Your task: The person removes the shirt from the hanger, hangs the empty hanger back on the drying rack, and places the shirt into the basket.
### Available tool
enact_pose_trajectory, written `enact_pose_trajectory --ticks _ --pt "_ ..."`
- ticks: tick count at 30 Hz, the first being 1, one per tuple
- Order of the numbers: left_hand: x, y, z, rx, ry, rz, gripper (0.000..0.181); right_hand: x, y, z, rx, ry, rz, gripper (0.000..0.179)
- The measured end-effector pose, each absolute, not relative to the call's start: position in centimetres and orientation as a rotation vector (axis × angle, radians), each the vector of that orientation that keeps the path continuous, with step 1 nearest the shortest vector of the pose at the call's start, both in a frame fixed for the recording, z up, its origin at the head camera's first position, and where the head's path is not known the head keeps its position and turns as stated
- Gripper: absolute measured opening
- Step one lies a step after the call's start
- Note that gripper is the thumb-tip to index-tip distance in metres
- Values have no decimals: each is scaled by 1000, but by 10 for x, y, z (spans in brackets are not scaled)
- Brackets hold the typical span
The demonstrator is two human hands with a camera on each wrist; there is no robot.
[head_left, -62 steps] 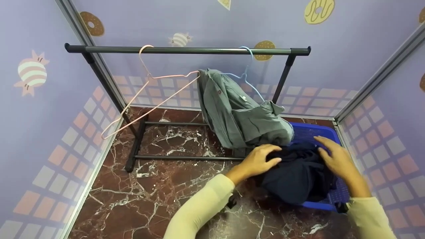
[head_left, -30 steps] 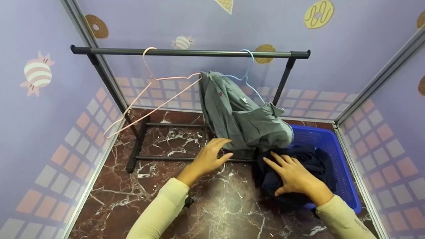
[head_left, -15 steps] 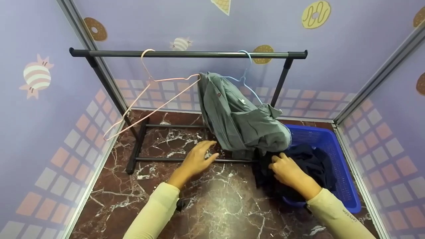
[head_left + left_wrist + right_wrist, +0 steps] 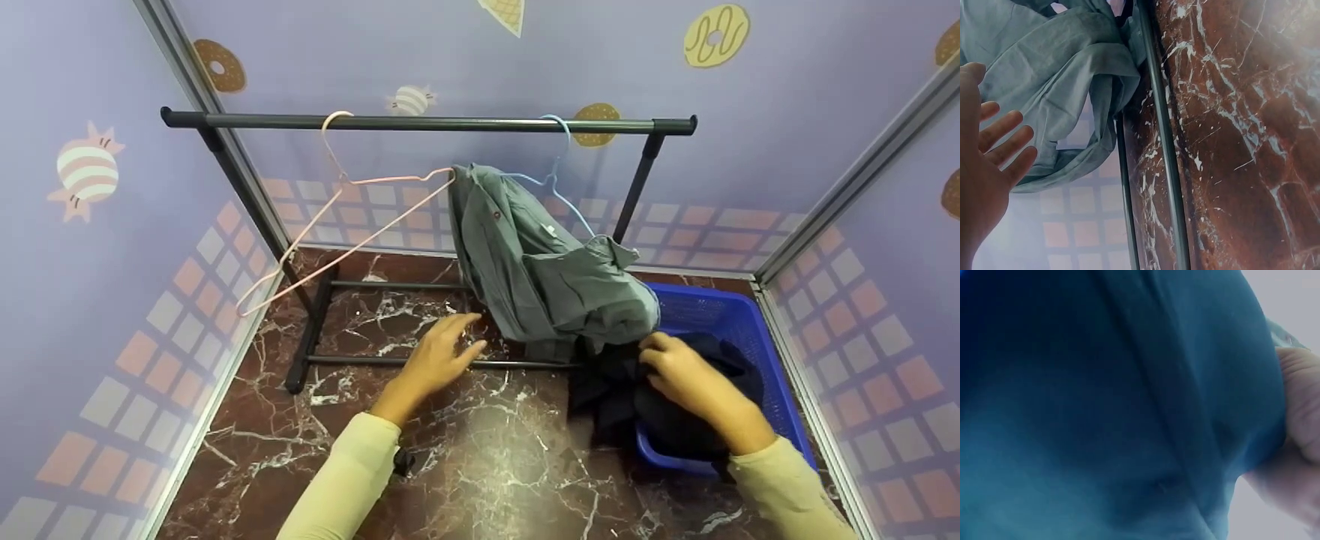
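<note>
A dark navy garment lies bunched in the blue basket, with part of it spilling over the basket's left side. My right hand pinches a fold of this cloth above the basket; in the right wrist view the navy garment fills most of the picture beside the thumb. To the left, my left hand holds nothing, its fingers spread, in front of the rack's lower bar. Close to those fingers in the left wrist view hangs a grey-green shirt, which drapes from a blue hanger.
A black clothes rack stands against the back wall. From its top bar hangs a bare pink hanger whose right end meets the grey-green shirt. Patterned panels enclose the marbled floor on the left, back and right.
Both hands were at the navy garment; the left has drawn away leftward. The right went from spread on the cloth to pinching it, then moved right and lifted a fold.
</note>
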State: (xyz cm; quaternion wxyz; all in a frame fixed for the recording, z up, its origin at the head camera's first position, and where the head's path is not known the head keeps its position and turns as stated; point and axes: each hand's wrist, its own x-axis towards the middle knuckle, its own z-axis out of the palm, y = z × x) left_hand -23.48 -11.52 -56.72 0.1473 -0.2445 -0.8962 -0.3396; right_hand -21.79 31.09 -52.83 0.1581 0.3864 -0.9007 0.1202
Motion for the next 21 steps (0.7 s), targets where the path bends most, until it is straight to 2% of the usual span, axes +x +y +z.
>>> enact_pose_trajectory --ticks 11,21 --pt "-237 -129 -565 -618 -2587 -987 55 -224 369 -516 812 -2599 453 31" --pt "-238 -135 -567 -610 -2587 -949 61 -253 414 -544 652 -2835 364 22"
